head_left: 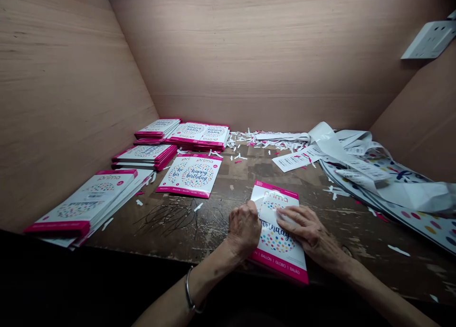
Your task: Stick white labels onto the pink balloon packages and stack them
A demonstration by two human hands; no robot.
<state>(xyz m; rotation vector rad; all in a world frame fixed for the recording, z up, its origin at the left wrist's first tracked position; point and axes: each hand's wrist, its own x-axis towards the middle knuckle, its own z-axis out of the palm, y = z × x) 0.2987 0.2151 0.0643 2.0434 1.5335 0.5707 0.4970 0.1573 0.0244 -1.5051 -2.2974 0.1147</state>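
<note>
A white and pink balloon packet (278,244), printed "prima" and "birthday" with coloured dots, lies at the table's front edge, on what looks like a thin stack. My left hand (244,228) is closed in a fist against the packet's left side; whatever its fingers hold is hidden. Across the packet's right half lies my right hand (308,232), fingers stretched out flat on the printed front. A blank white patch shows on the packet between both hands, partly covering the print. Left of my hands, two overlapping "happy birthday" packets (197,176) rest on the table.
Packet stacks stand along the left wall, including a near stack (96,194) and a back stack (197,133). White and pink paper scraps (245,142) litter the wooden table (192,232). Long label strips (356,161) lie over dotted sheets (423,220) at right. A wall socket (429,40) sits above.
</note>
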